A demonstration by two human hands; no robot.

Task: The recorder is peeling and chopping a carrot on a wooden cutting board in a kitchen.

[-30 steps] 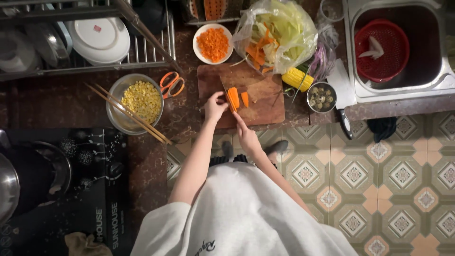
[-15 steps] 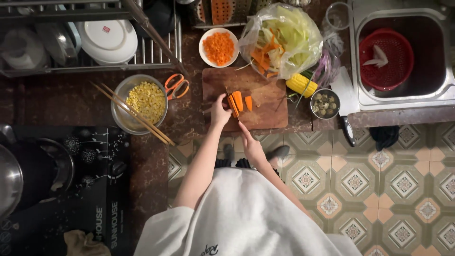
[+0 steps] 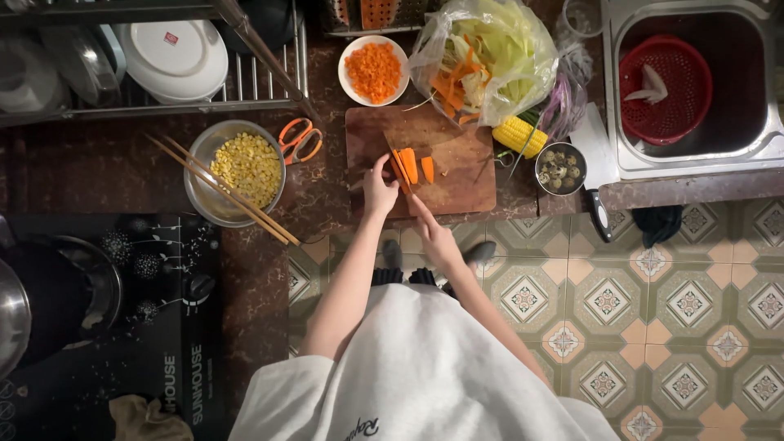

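Observation:
A wooden cutting board (image 3: 457, 175) lies on the dark stone counter. My left hand (image 3: 378, 189) presses on long orange carrot sticks (image 3: 406, 166) at the board's left part. A single carrot piece (image 3: 427, 168) lies just to their right. My right hand (image 3: 434, 237) sits at the board's near edge, gripping a knife (image 3: 402, 170) whose blade reaches forward along the carrot sticks. The knife's handle is hidden in my fist.
A white bowl of diced carrot (image 3: 373, 69) stands behind the board. Left of it are orange scissors (image 3: 300, 140) and a steel bowl of corn kernels (image 3: 238, 170) with chopsticks (image 3: 224, 190). A bag of vegetable scraps (image 3: 490, 57), a corn cob (image 3: 519, 135), a small bowl (image 3: 560, 168) and a sink (image 3: 694, 82) are to the right.
The view has shifted slightly. My hands stay at the carrot sticks, and the right hand with the knife has moved a little back toward the board's near edge.

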